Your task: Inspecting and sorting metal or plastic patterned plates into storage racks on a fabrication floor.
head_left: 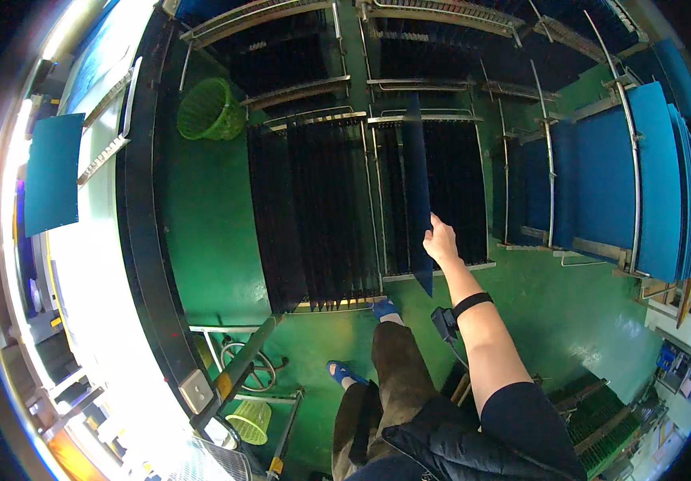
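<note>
My right hand [440, 240] reaches forward with its fingers closed on the edge of a thin, dark blue panel [417, 184]. The panel stands on edge, nearly edge-on to me, and overlaps a metal rack [478, 265] that holds rows of dark upright panels. Whether its lower edge rests in the rack or hangs above it, I cannot tell. To the left of it stands another rack [337, 304] packed with dark panels [281, 216]. A black strap [472, 303] with a small device circles my right forearm. My left hand is out of view.
A brightly lit worktable or conveyor [89, 313] with a dark side rail [149, 216] runs along the left, a blue panel [55, 172] above it. Green baskets [210, 111] stand on the green floor. Racks of blue panels [654, 176] stand at right; further racks [297, 96] line the back.
</note>
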Available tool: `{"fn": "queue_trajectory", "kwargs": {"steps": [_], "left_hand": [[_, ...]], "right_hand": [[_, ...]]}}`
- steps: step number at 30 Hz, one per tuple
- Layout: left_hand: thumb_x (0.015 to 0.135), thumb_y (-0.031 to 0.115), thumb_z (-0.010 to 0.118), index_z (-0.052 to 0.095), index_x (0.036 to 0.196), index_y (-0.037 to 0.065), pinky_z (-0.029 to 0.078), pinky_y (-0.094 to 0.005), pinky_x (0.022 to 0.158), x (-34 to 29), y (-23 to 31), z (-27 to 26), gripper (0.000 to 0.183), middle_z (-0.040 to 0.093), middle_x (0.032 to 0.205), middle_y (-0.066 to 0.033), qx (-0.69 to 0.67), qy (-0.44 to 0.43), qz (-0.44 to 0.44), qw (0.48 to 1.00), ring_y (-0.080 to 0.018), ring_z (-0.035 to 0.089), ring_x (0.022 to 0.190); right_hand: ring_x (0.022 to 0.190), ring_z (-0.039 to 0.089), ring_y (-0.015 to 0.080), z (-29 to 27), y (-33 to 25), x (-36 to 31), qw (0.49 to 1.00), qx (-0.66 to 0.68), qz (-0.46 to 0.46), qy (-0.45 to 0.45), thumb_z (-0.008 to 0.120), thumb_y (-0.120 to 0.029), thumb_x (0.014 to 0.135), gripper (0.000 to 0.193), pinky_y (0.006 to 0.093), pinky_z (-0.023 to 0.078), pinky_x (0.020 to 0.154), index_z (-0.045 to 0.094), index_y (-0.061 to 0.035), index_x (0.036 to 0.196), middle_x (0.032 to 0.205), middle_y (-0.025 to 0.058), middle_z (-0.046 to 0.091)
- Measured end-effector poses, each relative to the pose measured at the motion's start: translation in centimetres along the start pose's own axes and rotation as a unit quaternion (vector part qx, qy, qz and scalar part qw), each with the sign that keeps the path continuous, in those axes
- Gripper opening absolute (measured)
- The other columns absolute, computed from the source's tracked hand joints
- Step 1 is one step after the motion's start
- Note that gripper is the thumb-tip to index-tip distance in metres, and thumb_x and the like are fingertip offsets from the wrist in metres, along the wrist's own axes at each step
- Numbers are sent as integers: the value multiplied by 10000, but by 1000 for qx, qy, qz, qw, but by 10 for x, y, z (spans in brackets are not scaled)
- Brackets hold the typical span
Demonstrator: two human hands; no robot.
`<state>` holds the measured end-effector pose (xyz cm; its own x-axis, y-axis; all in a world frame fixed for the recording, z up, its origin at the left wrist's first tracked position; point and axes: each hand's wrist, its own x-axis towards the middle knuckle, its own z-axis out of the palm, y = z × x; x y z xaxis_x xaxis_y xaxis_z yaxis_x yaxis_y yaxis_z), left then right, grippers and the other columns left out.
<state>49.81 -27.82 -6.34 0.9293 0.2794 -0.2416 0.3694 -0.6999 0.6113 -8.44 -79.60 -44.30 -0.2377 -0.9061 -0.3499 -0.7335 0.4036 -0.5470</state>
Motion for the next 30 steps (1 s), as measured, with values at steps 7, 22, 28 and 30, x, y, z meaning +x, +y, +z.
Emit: {"fn": "queue_trajectory", "kwargs": {"steps": [7,22,28,30], "left_hand": [[863,126,562,529,1025,-92,569,-405,670,7,-4,2,273,585,1009,-232,11,1,-1,1000,-341,613,853],[876,140,550,517,1055,-103,568,-414,703,14,-8,-1,304,580,1043,-235,29,13,-13,999,-352,609,886],[885,143,531,483,1137,-106,559,-413,752,17,-12,-17,358,572,1087,-233,16,6,-27,999,-362,601,927],[876,145,529,491,1127,-100,560,-408,724,19,-19,-27,353,581,1071,-232,-4,13,-4,1000,-365,609,891]], "right_hand": [[823,604,397,1,0,-2,1000,2,6,7,523,-39,736,476,438,495,752,505,-46,1212,868,261,613],[952,582,391,17,6,31,990,-84,19,-109,603,-148,792,658,409,493,840,302,-34,1366,991,288,591],[996,565,376,9,-11,21,992,-73,101,-11,625,-360,807,730,431,487,821,285,-40,1369,1107,253,559],[999,566,366,8,-18,15,987,-104,106,-55,620,-348,812,668,431,488,814,342,-30,1329,1110,247,559]]}}
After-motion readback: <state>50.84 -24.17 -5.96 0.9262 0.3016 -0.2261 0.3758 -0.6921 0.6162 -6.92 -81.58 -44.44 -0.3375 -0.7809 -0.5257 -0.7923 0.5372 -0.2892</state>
